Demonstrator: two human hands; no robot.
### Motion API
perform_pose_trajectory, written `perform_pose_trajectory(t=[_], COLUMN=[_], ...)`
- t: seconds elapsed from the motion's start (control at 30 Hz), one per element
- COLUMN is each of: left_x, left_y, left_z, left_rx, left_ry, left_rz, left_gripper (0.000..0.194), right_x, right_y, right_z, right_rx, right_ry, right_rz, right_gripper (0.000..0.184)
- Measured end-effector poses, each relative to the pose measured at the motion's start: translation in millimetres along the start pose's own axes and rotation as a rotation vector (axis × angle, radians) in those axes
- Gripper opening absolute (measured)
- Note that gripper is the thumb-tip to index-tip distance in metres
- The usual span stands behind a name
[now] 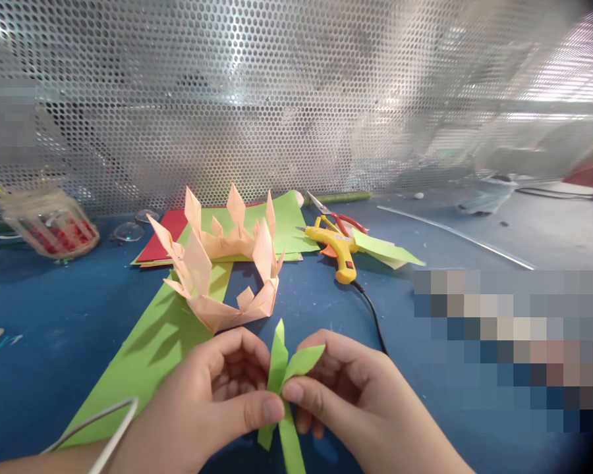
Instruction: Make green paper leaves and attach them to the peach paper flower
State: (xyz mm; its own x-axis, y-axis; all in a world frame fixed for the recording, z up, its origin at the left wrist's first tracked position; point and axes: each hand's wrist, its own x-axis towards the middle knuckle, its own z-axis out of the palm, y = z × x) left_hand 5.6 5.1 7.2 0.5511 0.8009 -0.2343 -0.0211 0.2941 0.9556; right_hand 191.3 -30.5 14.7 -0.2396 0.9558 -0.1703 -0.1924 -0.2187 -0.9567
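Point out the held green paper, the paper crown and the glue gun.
Held green paper point(277, 368), head view: on its upright left piece.
Paper crown point(228, 316), head view: on the front of its band.
Glue gun point(343, 249), head view: on its yellow body.

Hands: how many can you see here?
2: the left hand and right hand, both holding the folded green paper near the peach paper crown. Pixelated patches may hide more.
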Motion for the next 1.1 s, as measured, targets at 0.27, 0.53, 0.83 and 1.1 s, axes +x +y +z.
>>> perform_pose_trajectory(t=[0.27,0.53,0.83,1.1], left_x=[-0.2,-2.8,-4.6,-11.0], left_y=[7.4,5.7,6.2,17.4], left_z=[2.2,3.1,6.1,15.7], left_rx=[0.086,0.121,-0.023,-0.03], left_ry=[0.0,0.019,0.021,0.132], left_rz=[-0.006,-0.008,0.028,0.004], left_gripper=[0.035,0.034,0.027,0.023], right_x=[-2.5,-0.3,-1.2,-1.5], right_y=[2.2,0.1,0.8,0.9], right_z=[-2.6,1.4,-4.3,-1.3], right_rx=[-0.132,-0.152,-0.173,-0.176], right_ry=[-0.002,-0.008,-0.024,0.053], right_rz=[-0.027,-0.027,-0.041,-0.061], right_gripper=[0.023,0.024,0.024,0.022])
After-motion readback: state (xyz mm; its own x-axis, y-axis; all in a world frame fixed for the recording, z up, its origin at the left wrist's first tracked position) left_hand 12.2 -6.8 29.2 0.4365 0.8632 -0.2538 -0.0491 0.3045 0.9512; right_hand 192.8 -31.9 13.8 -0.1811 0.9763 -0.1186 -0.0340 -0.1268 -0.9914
